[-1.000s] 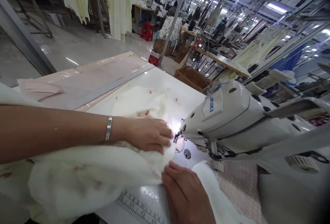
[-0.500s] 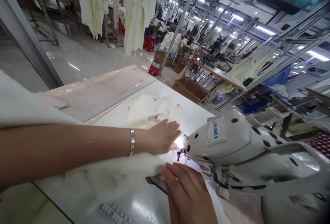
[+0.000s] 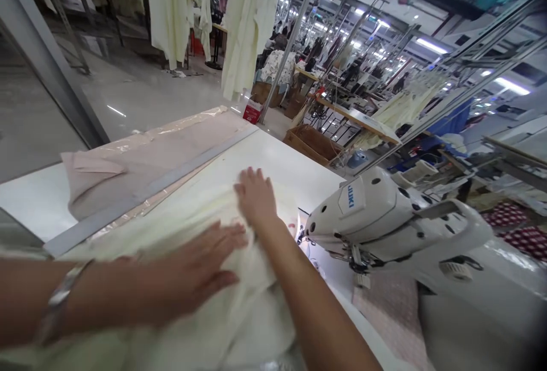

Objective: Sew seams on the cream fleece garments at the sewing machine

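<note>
A cream fabric piece [image 3: 188,217] with small red prints lies spread over the white sewing table [image 3: 282,157]. My left hand [image 3: 194,265] rests flat on it, fingers stretched out, a silver bangle on the wrist. Farther away, my right hand [image 3: 255,194] also lies flat on the cloth with fingers apart, its forearm crossing in front of the white sewing machine [image 3: 380,217]. The machine's needle area sits just right of my right wrist, lit by a small lamp.
A pale pink fabric piece [image 3: 128,157] and a grey metal ruler strip [image 3: 141,191] lie on the table's left part. Brown cardboard boxes [image 3: 311,140] stand beyond the far edge. Cream garments [image 3: 248,23] hang from racks behind; more workstations recede at the right.
My right hand left the near edge by the needle and reached forward onto the cloth. My left hand drew back toward me and flattened. The cloth now lies spread wider.
</note>
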The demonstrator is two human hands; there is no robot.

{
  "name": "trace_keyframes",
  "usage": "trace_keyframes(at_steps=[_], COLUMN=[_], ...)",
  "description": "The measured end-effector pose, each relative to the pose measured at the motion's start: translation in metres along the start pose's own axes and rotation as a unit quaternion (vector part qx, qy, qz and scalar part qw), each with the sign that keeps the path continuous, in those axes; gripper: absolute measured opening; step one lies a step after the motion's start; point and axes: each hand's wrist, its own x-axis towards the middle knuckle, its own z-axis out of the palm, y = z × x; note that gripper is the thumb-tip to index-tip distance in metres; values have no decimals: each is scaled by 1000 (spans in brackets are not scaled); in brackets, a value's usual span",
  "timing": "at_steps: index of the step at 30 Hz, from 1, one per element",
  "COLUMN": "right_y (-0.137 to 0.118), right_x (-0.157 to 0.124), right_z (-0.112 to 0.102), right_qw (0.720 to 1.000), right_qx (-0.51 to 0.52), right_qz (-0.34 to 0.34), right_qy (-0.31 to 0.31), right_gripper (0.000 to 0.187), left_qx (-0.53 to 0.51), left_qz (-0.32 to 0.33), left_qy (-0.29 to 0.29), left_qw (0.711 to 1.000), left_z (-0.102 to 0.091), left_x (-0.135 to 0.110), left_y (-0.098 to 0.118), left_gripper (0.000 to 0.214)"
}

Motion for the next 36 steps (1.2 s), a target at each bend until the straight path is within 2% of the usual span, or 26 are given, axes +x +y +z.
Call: trace_keyframes(at_steps=[1, 2, 4, 6, 8, 10, 13, 14, 16, 20, 23, 29, 33, 36], right_y=[4, 6, 10, 19, 35, 49, 55, 55, 53, 56, 62, 67, 69, 78], right_x=[-16, -40, -101, -161, -205, -224, -221, -216, -207, -201, -201, -196, -195, -195], right_z=[-1, -3, -5, -6, -6, -8, -12, -12, -11, -6, -5, -7, -7, -7], right_qw=[1000, 1000, 996, 984, 968, 964, 974, 977, 981, 987, 988, 985, 985, 982], right_qx=[-4, -5, -5, -71, -135, -152, -92, -68, -34, -2, 13, 20, 21, 24], right_qz=[14, -10, -87, -152, -158, -125, -56, -31, 6, 32, 35, 46, 57, 82], right_qy=[15, 14, -1, 67, 138, 178, 199, 199, 189, 160, 151, 168, 164, 169], right_gripper=[49, 48, 49, 50, 45, 39, 33, 32, 27, 21, 20, 21, 23, 25], left_qx=[12, 16, 8, 13, 37, 62, 73, 80, 104, 155, 160, 116, 71, 14], left_qz=[26, 66, 142, 168, 157, 130, 103, 104, 119, 203, 258, 263, 261, 223], left_qy=[-27, -63, -137, -185, -187, -168, -171, -168, -134, -43, -19, 19, -14, -56], left_qw=[999, 996, 980, 968, 969, 975, 977, 977, 978, 966, 953, 958, 963, 973], left_z=[-12, -24, -48, -65, -71, -63, -35, -25, -6, 9, 9, 20, 22, 20], left_x=[5, 10, 20, 27, 35, 45, 62, 67, 76, 85, 84, 76, 73, 74], left_y=[-18, -37, -72, -87, -73, -38, 20, 33, 45, 38, 31, 31, 32, 27], left_gripper=[60, 68, 64, 59, 52, 36, 16, 15, 13, 12, 17, 20, 16, 17])
